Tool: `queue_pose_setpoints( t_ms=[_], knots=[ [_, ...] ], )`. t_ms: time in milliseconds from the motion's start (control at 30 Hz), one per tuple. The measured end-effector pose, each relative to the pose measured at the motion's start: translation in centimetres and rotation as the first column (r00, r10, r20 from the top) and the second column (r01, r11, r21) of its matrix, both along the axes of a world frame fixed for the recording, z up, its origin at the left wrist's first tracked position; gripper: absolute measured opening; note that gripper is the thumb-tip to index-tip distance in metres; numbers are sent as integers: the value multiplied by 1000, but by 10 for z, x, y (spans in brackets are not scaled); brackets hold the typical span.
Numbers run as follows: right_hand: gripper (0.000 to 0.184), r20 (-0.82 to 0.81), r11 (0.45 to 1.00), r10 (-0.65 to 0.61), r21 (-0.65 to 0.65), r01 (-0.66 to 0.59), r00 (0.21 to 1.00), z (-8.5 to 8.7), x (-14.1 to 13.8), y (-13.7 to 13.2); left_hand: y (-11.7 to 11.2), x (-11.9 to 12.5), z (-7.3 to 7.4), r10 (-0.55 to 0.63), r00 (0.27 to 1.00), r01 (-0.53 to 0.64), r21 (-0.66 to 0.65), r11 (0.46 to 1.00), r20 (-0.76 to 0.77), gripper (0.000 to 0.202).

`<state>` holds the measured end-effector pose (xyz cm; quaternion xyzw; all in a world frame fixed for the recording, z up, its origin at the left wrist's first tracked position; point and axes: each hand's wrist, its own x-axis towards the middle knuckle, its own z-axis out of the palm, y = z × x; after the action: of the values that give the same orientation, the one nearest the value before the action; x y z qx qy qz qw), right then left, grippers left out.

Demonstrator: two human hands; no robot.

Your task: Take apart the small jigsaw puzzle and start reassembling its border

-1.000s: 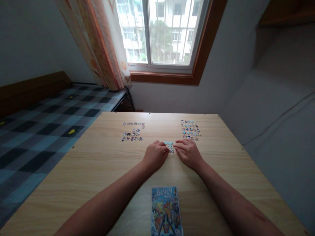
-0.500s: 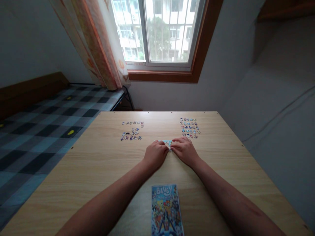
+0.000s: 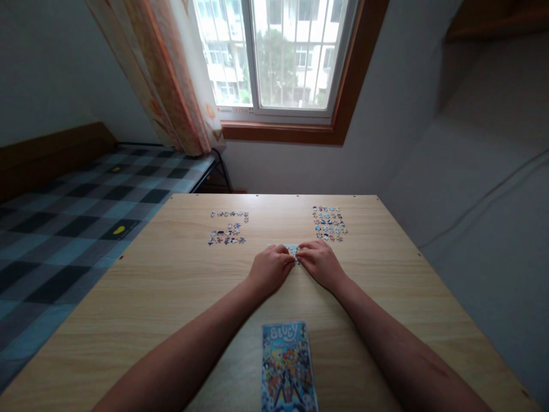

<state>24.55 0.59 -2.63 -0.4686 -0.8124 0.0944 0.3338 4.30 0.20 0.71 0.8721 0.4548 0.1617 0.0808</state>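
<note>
My left hand (image 3: 270,269) and my right hand (image 3: 319,263) meet at the middle of a light wooden table (image 3: 171,286). Both have their fingers curled and pressed onto a small joined patch of light-blue puzzle pieces (image 3: 292,249), which shows only between and just beyond the fingertips. Most of the patch is hidden under the fingers. A picture card with a colourful cartoon print (image 3: 288,366) lies near the table's front edge, between my forearms.
Loose puzzle pieces lie in two groups at the far side: one at the left (image 3: 228,228), one at the right (image 3: 328,223). A bed with a checked cover (image 3: 64,229) stands left of the table. A window (image 3: 283,54) and curtain (image 3: 171,74) are behind.
My hands have closed in on each other over the blue patch, which was more exposed between them a second ago. The view has shifted slightly.
</note>
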Motion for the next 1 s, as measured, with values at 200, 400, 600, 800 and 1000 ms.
queue_pose_setpoints(
  t_ms=[200,400,600,800,1000],
  knots=[
    [11,0,1000,-4,-3,4,1000,1,0,1,2,1,-1,-5,1000,5,-4,1000,-17,24],
    [10,2,1000,-11,-10,11,1000,0,0,1,1,1,-2,6,1000,-6,-1,1000,1,25],
    [12,-29,998,-7,63,8,1000,-1,0,-2,-4,4,-5,20,1000,-20,-9,1000,2,24],
    [14,-96,993,-61,98,70,994,0,3,-4,1,-10,10,110,993,-111,46,993,41,27],
    [16,-109,992,-66,96,76,992,-1,3,-4,24,-51,42,503,823,-503,71,861,-264,25]
  ],
)
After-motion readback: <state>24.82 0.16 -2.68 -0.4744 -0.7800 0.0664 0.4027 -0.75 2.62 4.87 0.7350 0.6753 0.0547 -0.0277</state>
